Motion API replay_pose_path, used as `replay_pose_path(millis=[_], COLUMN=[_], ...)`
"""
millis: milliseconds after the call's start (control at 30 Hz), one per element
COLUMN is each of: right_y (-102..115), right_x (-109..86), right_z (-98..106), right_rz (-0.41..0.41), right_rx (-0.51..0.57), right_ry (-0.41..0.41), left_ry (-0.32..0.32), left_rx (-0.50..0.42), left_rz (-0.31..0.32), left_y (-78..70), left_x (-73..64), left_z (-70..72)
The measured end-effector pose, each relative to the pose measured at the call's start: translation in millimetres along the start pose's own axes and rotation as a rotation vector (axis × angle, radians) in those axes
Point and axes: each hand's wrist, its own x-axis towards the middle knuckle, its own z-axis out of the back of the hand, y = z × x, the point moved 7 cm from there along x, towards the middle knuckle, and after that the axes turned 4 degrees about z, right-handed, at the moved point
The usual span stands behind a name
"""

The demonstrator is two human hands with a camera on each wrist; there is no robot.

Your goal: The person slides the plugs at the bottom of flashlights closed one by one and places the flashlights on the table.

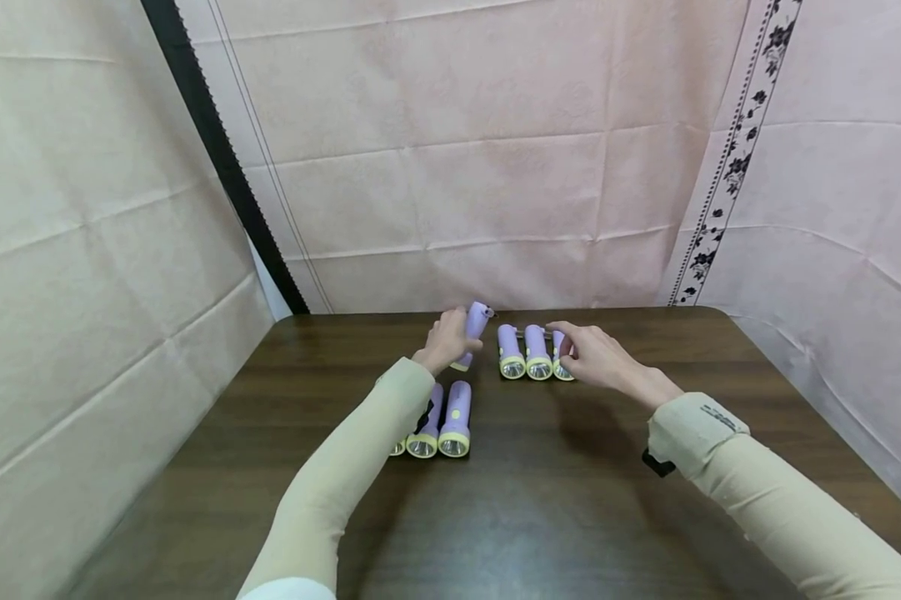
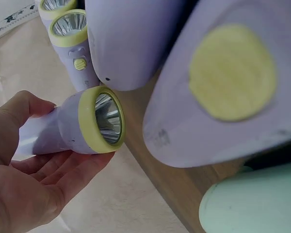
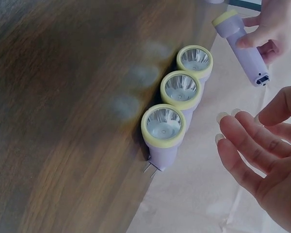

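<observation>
A lilac flashlight (image 1: 478, 321) with a yellow rim is gripped by my left hand (image 1: 444, 342) near the back of the table. In the left wrist view, the thumb and fingers wrap its body, and its lens end (image 2: 106, 119) sticks out past them. My right hand (image 1: 596, 354) hovers by the right end of a back row of three similar flashlights (image 1: 538, 354), its fingers loosely bent around nothing. The nearest one in the right wrist view shows two metal prongs (image 3: 152, 169) at its tail.
Closer to me is a front row of matching flashlights (image 1: 456, 417), partly hidden by my left sleeve (image 1: 360, 425). All rest on a dark wooden table (image 1: 495, 517). Pale cloth (image 1: 495, 200) hangs behind the table and along both sides.
</observation>
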Motion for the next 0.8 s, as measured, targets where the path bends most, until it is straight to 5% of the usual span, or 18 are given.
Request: replay_pose_path(millis=[800], right_y=[13.6], right_x=[9.9], right_z=[-3.4], right_rz=[0.016], right_rx=[0.018], right_ry=[0.032], left_ry=[-0.006], left_rx=[0.019], left_rz=[-0.152], left_y=[-24.3], left_x=[-19.2], left_z=[13.3])
